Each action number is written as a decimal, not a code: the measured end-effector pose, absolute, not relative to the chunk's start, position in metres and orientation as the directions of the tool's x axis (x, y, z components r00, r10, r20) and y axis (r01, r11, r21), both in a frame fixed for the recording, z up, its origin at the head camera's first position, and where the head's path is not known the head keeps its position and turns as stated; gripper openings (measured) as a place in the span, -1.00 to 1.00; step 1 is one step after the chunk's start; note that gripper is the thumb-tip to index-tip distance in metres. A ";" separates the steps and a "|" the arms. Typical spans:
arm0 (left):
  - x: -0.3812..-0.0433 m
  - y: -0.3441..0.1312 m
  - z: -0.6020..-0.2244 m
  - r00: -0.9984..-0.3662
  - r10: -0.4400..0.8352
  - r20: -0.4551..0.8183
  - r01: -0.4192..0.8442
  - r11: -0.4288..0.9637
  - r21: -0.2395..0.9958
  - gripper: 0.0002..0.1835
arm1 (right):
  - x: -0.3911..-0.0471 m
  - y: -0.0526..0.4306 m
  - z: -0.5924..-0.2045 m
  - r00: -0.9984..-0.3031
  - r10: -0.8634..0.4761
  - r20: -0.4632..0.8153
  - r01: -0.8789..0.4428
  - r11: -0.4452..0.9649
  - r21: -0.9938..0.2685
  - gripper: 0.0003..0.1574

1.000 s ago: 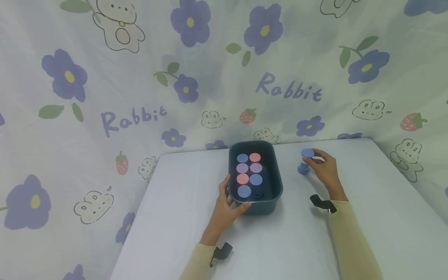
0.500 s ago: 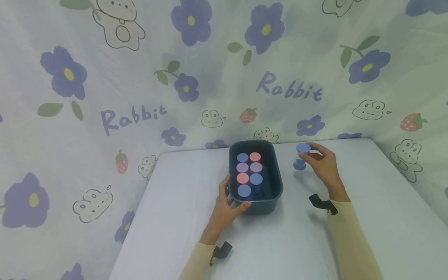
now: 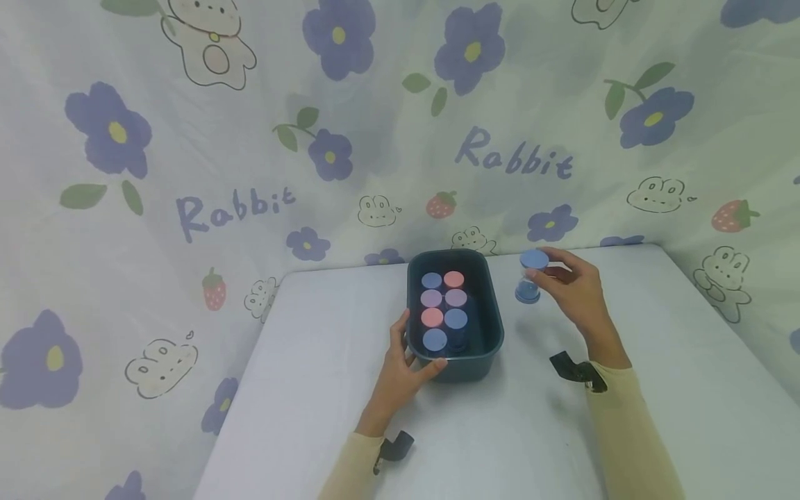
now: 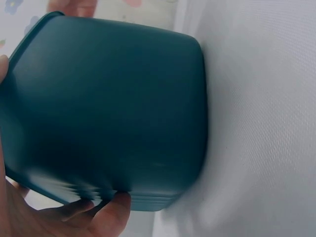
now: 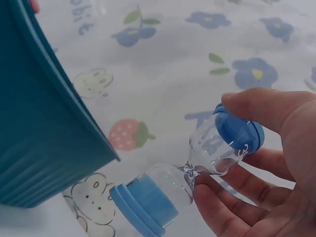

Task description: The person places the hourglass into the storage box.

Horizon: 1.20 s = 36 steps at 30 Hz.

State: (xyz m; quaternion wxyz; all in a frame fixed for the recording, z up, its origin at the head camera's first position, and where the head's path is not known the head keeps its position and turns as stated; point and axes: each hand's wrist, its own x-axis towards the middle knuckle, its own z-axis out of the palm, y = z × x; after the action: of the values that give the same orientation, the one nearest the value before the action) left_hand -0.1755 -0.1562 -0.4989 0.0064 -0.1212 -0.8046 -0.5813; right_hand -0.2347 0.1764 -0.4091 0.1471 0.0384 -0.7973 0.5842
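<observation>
My right hand [image 3: 578,298] holds a clear hourglass [image 5: 205,148] with blue end caps, just right of the dark teal bin [image 3: 465,370]. The thumb lies on its upper cap and the fingers are behind the glass. Blue sand shows in the hourglass, which is raised off the table and tilted in the right wrist view. My left hand [image 3: 400,371] grips the bin's near-left corner, thumb at the near rim and fingers along the left wall. Inside the bin, several hourglasses with blue, pink [image 3: 453,280] and purple caps [image 3: 431,298] stand in two columns; their lower parts are mostly hidden.
The bin stands on a white-covered table [image 3: 325,333], close to its back edge. A patterned curtain [image 3: 387,139] hangs behind it. Each wrist carries a black camera mount, such as the right one [image 3: 578,371].
My right hand has carried the hourglass leftward and slightly up, closer to the bin's right side. The left hand keeps its grip on the bin, which stays in place.
</observation>
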 end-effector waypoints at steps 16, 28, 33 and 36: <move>-0.176 -0.157 -0.498 -0.969 0.194 0.150 0.202 0.286 0.937 0.14 | -0.211 0.159 -0.385 -0.937 0.061 0.344 -0.309 0.316 -0.897 -0.37; -0.177 -0.156 -0.498 -0.967 0.196 0.159 0.211 0.282 0.936 0.14 | -0.202 0.141 -0.381 -0.910 -0.005 0.414 -0.402 0.247 -0.881 -0.42; -0.177 -0.156 -0.498 -0.969 0.192 0.157 0.208 0.286 0.935 0.14 | -0.201 0.134 -0.383 -0.904 -0.048 0.424 -0.423 0.232 -0.876 -0.44; -0.177 -0.156 -0.498 -0.969 0.190 0.156 0.207 0.289 0.935 0.14 | -0.202 0.130 -0.386 -0.910 -0.076 0.408 -0.414 0.234 -0.880 -0.44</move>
State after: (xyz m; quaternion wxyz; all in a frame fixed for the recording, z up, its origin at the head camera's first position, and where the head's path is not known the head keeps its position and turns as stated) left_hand -0.1766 -0.1561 -0.4985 0.0074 -0.1237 -0.8027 -0.5834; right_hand -0.2020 0.1299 -0.3857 0.1412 0.1587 -0.7726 0.5983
